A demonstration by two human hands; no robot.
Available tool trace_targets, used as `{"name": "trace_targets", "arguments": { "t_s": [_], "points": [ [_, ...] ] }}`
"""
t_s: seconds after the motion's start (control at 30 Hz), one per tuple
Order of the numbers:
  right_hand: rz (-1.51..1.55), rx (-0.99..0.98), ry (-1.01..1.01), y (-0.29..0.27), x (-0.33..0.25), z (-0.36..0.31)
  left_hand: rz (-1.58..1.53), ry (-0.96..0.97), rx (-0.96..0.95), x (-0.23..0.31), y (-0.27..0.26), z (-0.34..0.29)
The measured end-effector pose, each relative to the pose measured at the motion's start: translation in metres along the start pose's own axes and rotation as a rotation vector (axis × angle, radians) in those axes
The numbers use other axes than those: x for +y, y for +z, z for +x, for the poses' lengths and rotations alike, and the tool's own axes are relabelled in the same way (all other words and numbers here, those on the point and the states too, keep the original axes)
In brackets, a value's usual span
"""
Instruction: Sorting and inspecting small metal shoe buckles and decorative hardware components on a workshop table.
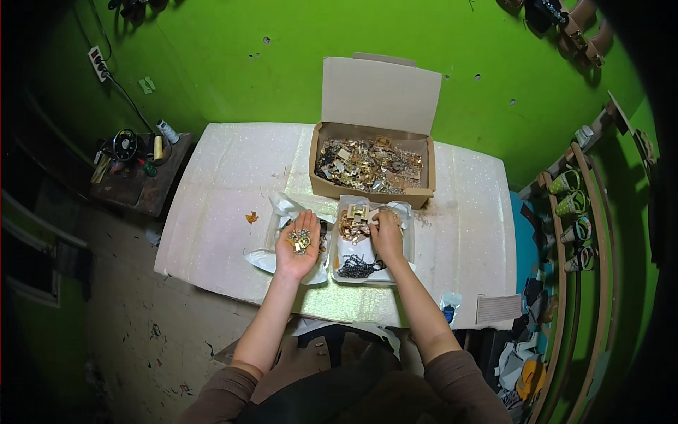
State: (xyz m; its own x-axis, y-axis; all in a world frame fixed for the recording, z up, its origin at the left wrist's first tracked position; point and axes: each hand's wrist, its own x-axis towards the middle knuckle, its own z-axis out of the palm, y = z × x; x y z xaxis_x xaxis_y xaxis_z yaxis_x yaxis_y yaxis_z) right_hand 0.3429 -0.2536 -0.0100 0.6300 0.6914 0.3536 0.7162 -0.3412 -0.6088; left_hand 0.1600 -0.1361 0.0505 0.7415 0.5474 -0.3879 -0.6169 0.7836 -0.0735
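Note:
My left hand [297,247] is held palm up over a clear plastic bag [265,258], cupping a small heap of metal fittings [301,241]. My right hand [388,233] is palm down on a second clear bag [406,212], its fingers pinching among gold-coloured buckles [355,220]. A dark tangle of chain [357,266] lies at the near end of that bag. Just beyond both bags stands an open cardboard box [332,186] filled with mixed gold and silver metal hardware [369,165], its lid [381,92] standing upright.
The white work surface [226,184] carries a small orange scrap [251,218]; a paper slip [498,308] and a small packet [449,311] lie at its near right. A dark side table [141,185] with thread spools stands left. Curved wooden racks [583,233] stand right.

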Motion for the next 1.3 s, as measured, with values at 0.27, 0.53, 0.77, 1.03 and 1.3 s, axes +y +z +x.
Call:
{"name": "trace_targets", "arguments": {
  "t_s": [0.27,0.53,0.77,1.03,1.3],
  "points": [
    [-0.345,0.007,-0.218,-0.018,-0.001,-0.001,-0.032,0.067,-0.014,-0.016,-0.014,-0.016],
    [0.096,-0.027,-0.15,-0.035,-0.055,-0.015,-0.065,0.006,-0.109,-0.03,-0.023,-0.03],
    [0.339,-0.349,-0.425,-0.037,-0.117,-0.026,0.062,0.046,-0.033,-0.018,-0.028,-0.028],
    [0.263,-0.397,-0.404,-0.018,-0.131,-0.025,0.163,-0.017,0.007,0.007,-0.027,-0.02],
    [0.491,-0.329,0.052,-0.007,-0.147,-0.021,0.046,-0.147,-0.031,0.048,-0.022,-0.016]
  ]
}}
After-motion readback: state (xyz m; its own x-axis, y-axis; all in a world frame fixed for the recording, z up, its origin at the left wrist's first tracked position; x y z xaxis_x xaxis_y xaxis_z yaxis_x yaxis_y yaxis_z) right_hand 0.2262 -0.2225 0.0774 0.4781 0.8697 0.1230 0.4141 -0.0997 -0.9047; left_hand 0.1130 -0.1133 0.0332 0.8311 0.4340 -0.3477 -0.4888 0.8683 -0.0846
